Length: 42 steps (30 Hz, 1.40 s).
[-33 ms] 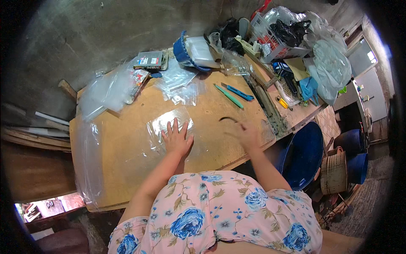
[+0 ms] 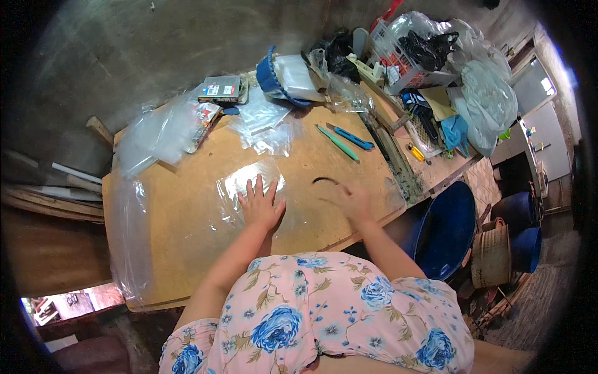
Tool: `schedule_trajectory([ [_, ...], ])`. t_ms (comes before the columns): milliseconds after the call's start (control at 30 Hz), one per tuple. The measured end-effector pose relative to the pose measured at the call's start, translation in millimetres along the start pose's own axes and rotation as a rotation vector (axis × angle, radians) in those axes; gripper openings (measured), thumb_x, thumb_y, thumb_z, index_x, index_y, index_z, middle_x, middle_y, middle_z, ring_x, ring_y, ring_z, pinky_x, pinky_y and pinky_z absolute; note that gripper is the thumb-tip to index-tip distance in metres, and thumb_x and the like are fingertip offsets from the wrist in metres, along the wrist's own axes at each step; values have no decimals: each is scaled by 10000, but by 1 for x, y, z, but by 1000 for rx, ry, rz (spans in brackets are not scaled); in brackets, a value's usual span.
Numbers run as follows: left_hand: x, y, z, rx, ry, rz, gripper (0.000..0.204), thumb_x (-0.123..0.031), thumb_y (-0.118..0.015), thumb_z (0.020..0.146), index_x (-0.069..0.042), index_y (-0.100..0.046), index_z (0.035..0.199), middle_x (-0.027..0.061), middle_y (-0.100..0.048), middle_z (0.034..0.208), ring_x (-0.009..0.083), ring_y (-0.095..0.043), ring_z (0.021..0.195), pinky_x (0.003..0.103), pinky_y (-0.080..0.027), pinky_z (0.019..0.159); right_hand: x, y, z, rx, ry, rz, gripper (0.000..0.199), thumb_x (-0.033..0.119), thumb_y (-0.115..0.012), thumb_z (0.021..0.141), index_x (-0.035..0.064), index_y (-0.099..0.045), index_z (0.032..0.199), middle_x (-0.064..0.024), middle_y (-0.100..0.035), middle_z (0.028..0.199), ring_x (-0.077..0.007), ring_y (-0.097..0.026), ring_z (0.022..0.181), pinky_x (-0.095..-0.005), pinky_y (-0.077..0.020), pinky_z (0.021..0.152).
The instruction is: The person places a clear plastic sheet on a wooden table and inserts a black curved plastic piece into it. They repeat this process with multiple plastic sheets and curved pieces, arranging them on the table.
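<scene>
My left hand lies flat with fingers spread, pressing a clear plastic sheet onto the wooden tabletop. To its right, just above the board, my right hand is closed and smeared by motion. A thin, dark curved piece sticks out from its fingers toward the left; its exact kind cannot be made out. Farther back on the board lie a green slim-handled tool and a blue utility knife, side by side and untouched.
Clear plastic bags and a blue basin stand along the back. Loose plastic film covers the left edge. A crate with bags sits back right, near a yellow cutter. A large blue tub stands beyond the right edge.
My right hand has moved a little left and nearer to me, carrying the dark curved piece with it. My left hand stays in place on the plastic sheet.
</scene>
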State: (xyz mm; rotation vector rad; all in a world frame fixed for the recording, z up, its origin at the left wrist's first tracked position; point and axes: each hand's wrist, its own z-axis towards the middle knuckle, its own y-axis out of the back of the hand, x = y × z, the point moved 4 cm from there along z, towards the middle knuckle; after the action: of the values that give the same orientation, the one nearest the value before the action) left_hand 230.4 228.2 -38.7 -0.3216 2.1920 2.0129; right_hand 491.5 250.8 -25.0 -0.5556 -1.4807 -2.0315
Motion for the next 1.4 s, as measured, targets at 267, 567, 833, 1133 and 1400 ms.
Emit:
schedule_trajectory([
  [267, 4, -2, 0, -39, -1, 0, 587, -502, -531, 810, -300, -399, 1345, 111, -227, 1470, 350, -159, 1357, 607, -132, 1042, 70, -52, 2, 121, 160, 157, 124, 129, -646, 770, 7, -666, 783, -161, -591, 689, -313, -573, 656, -373, -453, 600],
  [567, 5, -1, 0, 31, 26, -19, 574, -513, -503, 831, -301, -392, 1352, 87, -174, 1491, 324, -116, 1371, 580, -96, 1060, 73, -60, 8, 132, 167, 149, 128, 137, -647, 769, 11, -666, 775, -160, -589, 701, -320, -573, 660, -376, -456, 604],
  [833, 5, -3, -1, -26, 3, -11, 582, -489, -534, 811, -297, -408, 1346, 105, -203, 1477, 348, -152, 1358, 592, -126, 1048, 74, -58, 4, 151, 153, 168, 143, 146, -638, 784, 4, -655, 782, -164, -582, 705, -319, -567, 654, -375, -451, 600],
  [1133, 2, -4, 1, -45, 18, -32, 580, -447, -529, 821, -269, -392, 1356, 123, -201, 1475, 343, -142, 1361, 592, -109, 1049, -31, -29, 17, -27, -484, 255, 229, 239, -567, 879, 22, -639, 881, -118, -575, 687, -206, -545, 637, -294, -419, 579],
  [1400, -17, 9, -6, -122, -282, 9, 520, -411, -594, 747, -174, -555, 1208, 143, -298, 1424, 353, -186, 1343, 639, -115, 1009, -28, 36, 3, -29, -794, -83, 371, 458, -474, 848, 144, -657, 925, -120, -643, 937, -316, -599, 914, -414, -461, 762],
])
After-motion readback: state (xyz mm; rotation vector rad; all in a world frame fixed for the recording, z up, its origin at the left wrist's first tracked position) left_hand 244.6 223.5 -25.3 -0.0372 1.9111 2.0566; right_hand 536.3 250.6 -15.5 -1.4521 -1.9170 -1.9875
